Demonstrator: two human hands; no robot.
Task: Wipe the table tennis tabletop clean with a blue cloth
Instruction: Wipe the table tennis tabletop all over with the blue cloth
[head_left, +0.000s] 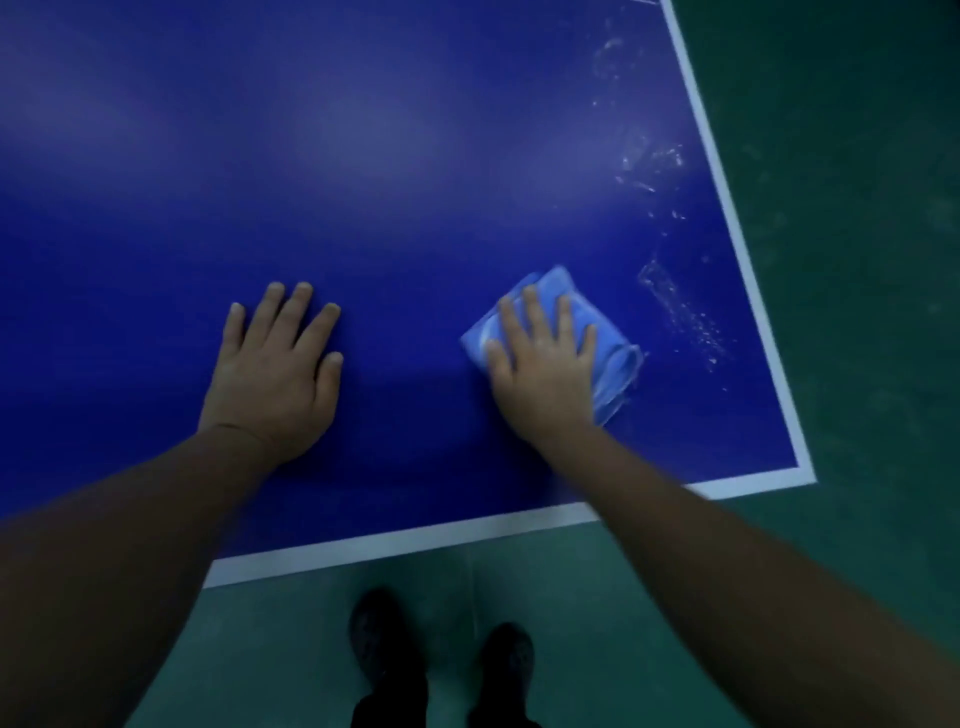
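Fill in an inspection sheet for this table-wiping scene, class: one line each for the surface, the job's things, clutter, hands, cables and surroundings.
Surface: blue tabletop with a white edge line; whitish smears remain along its right side.
Job's things: folded blue cloth lies flat on the tabletop, left of the smears.
Clutter: nothing seen.
Hands: left hand rests flat on the bare tabletop, fingers spread; right hand presses the cloth with straight fingers.
Cables: nothing seen.
Surroundings: green floor around the table; two dark shoes by the near edge.
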